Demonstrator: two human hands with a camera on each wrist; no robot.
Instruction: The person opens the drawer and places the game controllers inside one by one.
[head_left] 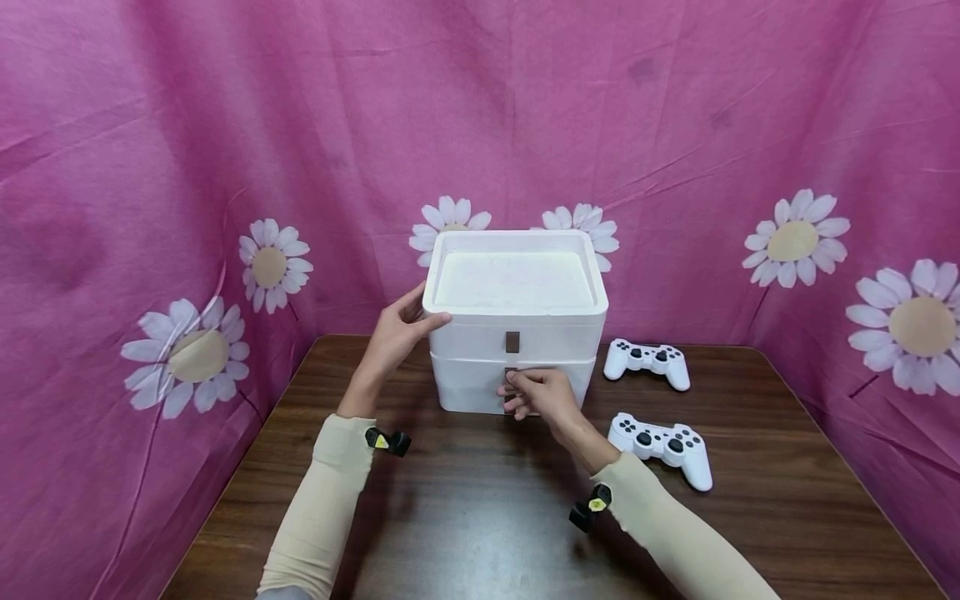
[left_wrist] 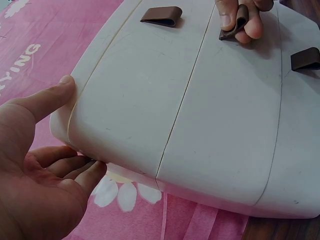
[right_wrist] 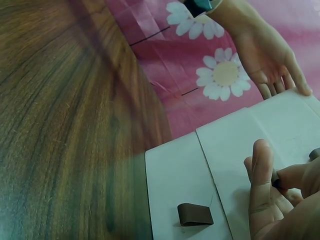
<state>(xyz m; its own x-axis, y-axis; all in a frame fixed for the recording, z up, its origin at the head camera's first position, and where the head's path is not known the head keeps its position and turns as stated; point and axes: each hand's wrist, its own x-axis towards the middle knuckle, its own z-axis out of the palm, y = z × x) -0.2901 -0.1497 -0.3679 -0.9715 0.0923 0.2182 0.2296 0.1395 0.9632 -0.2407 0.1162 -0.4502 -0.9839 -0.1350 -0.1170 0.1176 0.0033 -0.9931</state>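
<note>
The white drawer unit (head_left: 472,337) stands at the centre of the head view, toward the back of the tabletop (head_left: 480,525). The left hand (head_left: 393,337) grips its left upper corner, thumb on the rim and fingers against the side; the right hand (head_left: 546,396) pinches the middle pull tab (left_wrist: 242,21). A pull against too light a corner hold could drag or tip the whole unit forward, and the small tab might slip from that fingertip grip. The right sleeve (head_left: 675,525) passes just beside the nearer controller (head_left: 663,447), so a careless elbow could nudge it. Counted: one drawer unit with three drawer fronts, three brown tabs, counting the top tab (left_wrist: 161,16) and bottom tab (left_wrist: 305,59), two white controllers, the farther controller (head_left: 647,363) at centre right, and two sleeved arms.
</note>
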